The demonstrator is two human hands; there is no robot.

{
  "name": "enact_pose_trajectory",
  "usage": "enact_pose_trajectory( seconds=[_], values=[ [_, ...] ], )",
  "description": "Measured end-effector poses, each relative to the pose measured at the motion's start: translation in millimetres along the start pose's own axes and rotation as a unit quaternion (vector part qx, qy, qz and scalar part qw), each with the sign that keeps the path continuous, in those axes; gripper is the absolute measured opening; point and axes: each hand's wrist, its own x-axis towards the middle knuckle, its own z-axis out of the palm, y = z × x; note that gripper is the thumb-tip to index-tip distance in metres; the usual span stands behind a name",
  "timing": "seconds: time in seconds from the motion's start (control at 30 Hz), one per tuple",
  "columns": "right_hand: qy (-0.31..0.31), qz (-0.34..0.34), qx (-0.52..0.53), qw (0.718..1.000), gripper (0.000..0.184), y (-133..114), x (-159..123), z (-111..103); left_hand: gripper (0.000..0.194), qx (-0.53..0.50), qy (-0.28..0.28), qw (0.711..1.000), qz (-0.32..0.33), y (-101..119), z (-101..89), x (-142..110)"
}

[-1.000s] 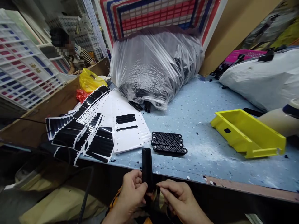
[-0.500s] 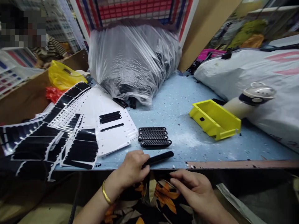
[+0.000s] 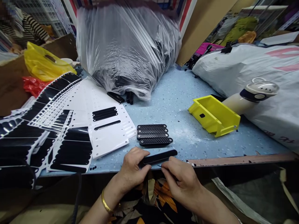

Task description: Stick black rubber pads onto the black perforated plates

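Note:
My left hand (image 3: 133, 166) grips the left end of a black mesh-faced strip (image 3: 158, 157), which lies almost level just above the table's front edge. My right hand (image 3: 181, 180) is close beside the strip's lower edge, its fingertips pinched on a thin pointed pick (image 3: 159, 166). Most of the pick is hidden by those fingers. Just beyond the strip, several matching black strips (image 3: 154, 135) lie side by side on the blue speckled table (image 3: 187, 137). To their left, white backing sheets (image 3: 109, 137) carry black strips.
A large clear plastic bag (image 3: 126, 46) of black pieces stands at the back. A yellow plastic tray (image 3: 213, 115) sits on its side at right, near a white sack (image 3: 245, 68). A seated person (image 3: 28, 28) works at the far left, beyond a yellow bag (image 3: 44, 62).
My right hand has risen from below the table edge to the strip. The strip has turned from slanting to almost level. The view has shifted slightly.

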Motion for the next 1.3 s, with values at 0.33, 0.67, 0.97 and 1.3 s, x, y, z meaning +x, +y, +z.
enact_pose_trajectory(
  seconds=[0.33, 0.67, 0.97, 1.3],
  values=[
    [-0.020, -0.038, -0.002, 0.999, 0.027, -6.1, 12.1, 11.1, 0.028, -0.022, -0.023, 0.999, -0.031, -1.5, -4.9, -1.0],
    [-0.036, -0.045, 0.014, 0.998, 0.027, -7.4, 14.6, 14.6, 0.023, -0.039, -0.040, 0.997, -0.050, -0.3, -6.6, 0.4],
    [-0.068, -0.041, 0.019, 0.997, 0.025, -6.3, 7.8, 20.3, 0.024, 0.007, -0.036, 0.999, -0.031, 0.6, -10.9, -7.2],
    [-0.059, -0.049, 0.078, 0.994, 0.022, -18.5, 16.8, 16.6, 0.013, -0.033, -0.003, 0.997, -0.068, 7.3, -13.4, -6.2]
  ],
)
